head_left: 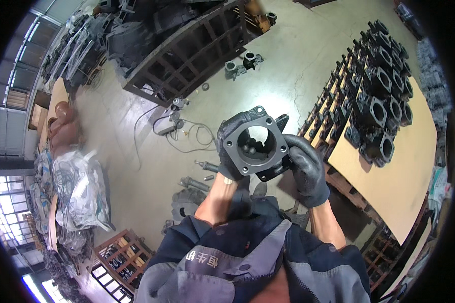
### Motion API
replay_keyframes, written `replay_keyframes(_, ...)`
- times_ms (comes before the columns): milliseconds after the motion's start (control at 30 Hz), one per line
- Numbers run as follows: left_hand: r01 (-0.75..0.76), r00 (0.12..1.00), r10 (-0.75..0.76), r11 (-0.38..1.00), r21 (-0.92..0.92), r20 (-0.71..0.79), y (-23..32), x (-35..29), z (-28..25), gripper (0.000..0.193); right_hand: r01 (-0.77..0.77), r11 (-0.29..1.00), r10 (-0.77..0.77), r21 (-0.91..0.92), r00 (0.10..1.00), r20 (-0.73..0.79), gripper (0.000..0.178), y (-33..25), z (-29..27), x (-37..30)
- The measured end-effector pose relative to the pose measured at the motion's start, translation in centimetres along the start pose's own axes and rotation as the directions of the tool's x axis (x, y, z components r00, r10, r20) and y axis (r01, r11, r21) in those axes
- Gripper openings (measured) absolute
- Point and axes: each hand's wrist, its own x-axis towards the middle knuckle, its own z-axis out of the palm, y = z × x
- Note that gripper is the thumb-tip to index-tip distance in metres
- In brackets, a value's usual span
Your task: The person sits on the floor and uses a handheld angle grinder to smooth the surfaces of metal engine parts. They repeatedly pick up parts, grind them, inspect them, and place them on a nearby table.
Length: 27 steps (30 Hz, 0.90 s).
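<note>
A black cast-metal housing (236, 157) is held up in front of my body, its square machined flange with bolt holes facing me. The floor shows through its wide round bore, along with dark rounded shapes inside. My left hand (225, 160), in a dark glove, wraps the left side of the housing, its fingers partly hidden behind. On the opposite side my right hand (308, 169), also in a dark glove, grips the right edge with bent fingers.
Rows of similar black housings (381, 113) stand on a board-topped pallet (389, 194) to the right. Two more castings (249, 60) sit on the floor ahead, near a metal crate (182, 63). Power tools (192, 183) and a looped cable (197, 150) lie left of me.
</note>
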Motion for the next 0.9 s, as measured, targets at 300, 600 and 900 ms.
replay_keyframes(300, -0.175, 0.977, 0.21, 0.646, 0.743, 0.047, 5.2, 17.2, 4.8, 0.021, 0.006, 0.992, -0.024, -0.126, 0.99, -0.141, 0.046, -2.4, -1.1, 15.8)
replay_keyframes(600, -0.363, 0.93, 0.191, 0.345, 0.866, 0.314, 5.3, 29.5, 10.6, 0.029, 0.051, 0.979, -0.117, -0.198, 0.935, -0.335, 0.041, -4.6, -4.3, 24.8)
replay_keyframes(900, 0.31, 0.908, -0.325, 0.946, 0.098, 0.264, 2.9, 35.7, 16.3, 0.048, 0.192, 0.686, -0.466, -0.702, 0.856, -0.221, 0.03, -6.2, -11.3, 26.4)
